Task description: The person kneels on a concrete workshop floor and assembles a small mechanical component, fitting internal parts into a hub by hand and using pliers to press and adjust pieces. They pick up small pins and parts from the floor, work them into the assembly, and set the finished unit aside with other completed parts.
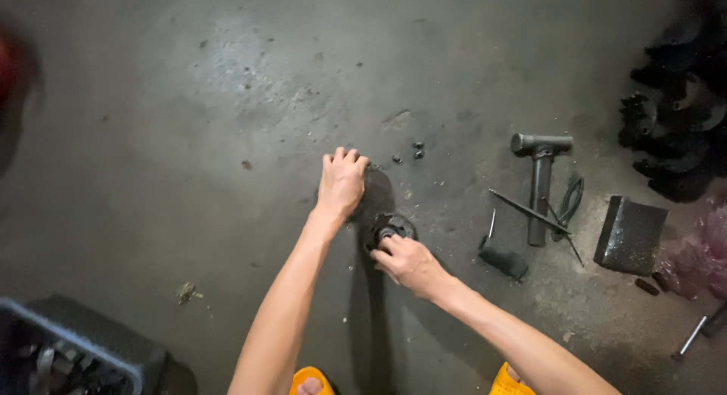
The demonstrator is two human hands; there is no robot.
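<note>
On the grey concrete floor [189,137], a round black metal part [382,213] stands on edge; the left hand [341,181] curls closed over its top rim, the right hand [409,262] pinches its hub [388,231]. Near right lie a hammer [539,183] and two small nuts [417,150]

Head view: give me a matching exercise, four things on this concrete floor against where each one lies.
Things:
1. round black part
2. hammer
3. dark rectangular block
4. blue-rimmed crate

Places:
A. bottom left corner
B. right of the hammer, near the black toothed parts
C. under the fingers of the right hand, just below the left hand
D. right of both hands, head pointing away

Pairs: 1-C, 2-D, 3-B, 4-A
</note>
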